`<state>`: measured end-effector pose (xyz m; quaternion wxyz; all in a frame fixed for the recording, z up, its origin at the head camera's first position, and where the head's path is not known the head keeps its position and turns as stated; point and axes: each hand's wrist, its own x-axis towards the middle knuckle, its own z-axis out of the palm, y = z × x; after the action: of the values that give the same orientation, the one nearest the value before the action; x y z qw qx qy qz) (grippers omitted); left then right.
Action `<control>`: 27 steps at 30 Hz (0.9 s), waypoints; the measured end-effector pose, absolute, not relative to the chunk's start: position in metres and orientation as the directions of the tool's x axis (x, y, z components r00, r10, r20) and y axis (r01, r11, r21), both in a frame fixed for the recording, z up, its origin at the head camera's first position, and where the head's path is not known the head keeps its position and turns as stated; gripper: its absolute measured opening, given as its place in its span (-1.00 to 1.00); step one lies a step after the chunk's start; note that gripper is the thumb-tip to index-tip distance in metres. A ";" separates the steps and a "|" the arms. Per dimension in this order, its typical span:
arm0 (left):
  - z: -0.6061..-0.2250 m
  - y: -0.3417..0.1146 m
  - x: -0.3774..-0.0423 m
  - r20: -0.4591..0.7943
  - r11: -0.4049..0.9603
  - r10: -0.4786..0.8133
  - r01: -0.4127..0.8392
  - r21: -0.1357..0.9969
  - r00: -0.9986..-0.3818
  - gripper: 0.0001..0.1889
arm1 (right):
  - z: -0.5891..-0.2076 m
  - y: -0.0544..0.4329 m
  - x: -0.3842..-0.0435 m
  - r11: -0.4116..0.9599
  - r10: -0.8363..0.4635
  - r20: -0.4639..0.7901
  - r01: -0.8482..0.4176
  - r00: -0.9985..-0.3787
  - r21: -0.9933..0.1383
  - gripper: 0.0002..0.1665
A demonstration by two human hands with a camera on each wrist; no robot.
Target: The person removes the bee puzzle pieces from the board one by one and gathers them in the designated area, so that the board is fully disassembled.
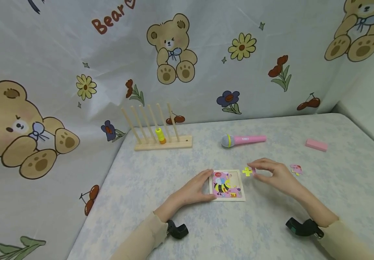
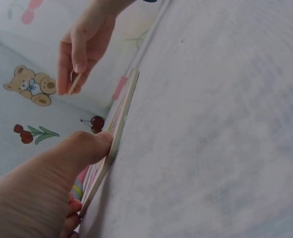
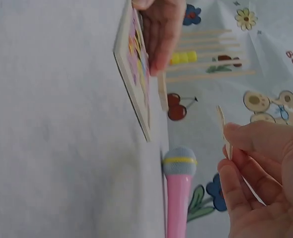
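A small square jigsaw puzzle board (image 1: 229,199) with a pale wooden frame lies on the table, showing a bee on pink. My left hand (image 1: 190,190) holds its left side, thumb at the near corner and fingers at the far one. In the left wrist view the thumb (image 2: 99,146) presses the board's edge. Just right of the board, my right hand (image 1: 278,177) pinches a yellow and pink puzzle piece (image 1: 247,171) between thumb and fingers. The right wrist view shows this thin piece (image 3: 222,124) edge-on, raised above the table. Another puzzle piece (image 1: 296,169) lies right of that hand.
Behind the board lies a pink toy microphone (image 1: 248,140). A pink block (image 1: 316,145) is at the far right. At the back left stands a wooden peg rack (image 1: 177,143) with yellow and orange beads (image 1: 160,135) on one peg. A bear-printed cloth (image 1: 203,101) hangs behind the table.
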<state>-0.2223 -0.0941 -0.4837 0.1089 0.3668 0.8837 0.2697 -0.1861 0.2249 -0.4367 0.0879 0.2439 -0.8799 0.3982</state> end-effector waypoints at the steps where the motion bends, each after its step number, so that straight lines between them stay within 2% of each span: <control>1: -0.483 -0.094 -0.223 0.012 0.584 0.708 0.595 0.551 -0.706 -0.07 | -0.434 0.234 -0.185 0.561 -0.350 0.345 -0.490 -0.871 -0.667 -0.60; 10: -0.482 -0.095 -0.225 -0.014 0.600 0.699 0.576 0.555 -0.715 -0.06 | -0.433 0.318 -0.165 0.555 -0.235 0.298 -0.379 -0.925 -0.740 -0.59; 14: -0.485 -0.096 -0.223 -0.020 0.599 0.696 0.565 0.568 -0.718 -0.06 | -0.441 0.342 -0.156 0.590 -0.196 0.232 -0.303 -0.953 -0.748 -0.58; 23: -0.485 -0.096 -0.222 0.015 0.575 0.707 0.588 0.569 -0.707 -0.06 | -0.456 0.356 -0.153 0.636 -0.214 0.131 -0.240 -0.968 -0.734 -0.57; 27: -0.485 -0.096 -0.221 0.011 0.579 0.704 0.583 0.570 -0.710 -0.05 | -0.462 0.356 -0.155 0.709 -0.197 0.134 -0.236 -0.971 -0.665 -0.60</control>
<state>-0.2213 -0.0957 -0.4847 0.1090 0.3647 0.8820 0.2780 -0.1546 0.3561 -0.4620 0.0266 0.1171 -0.9240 0.3631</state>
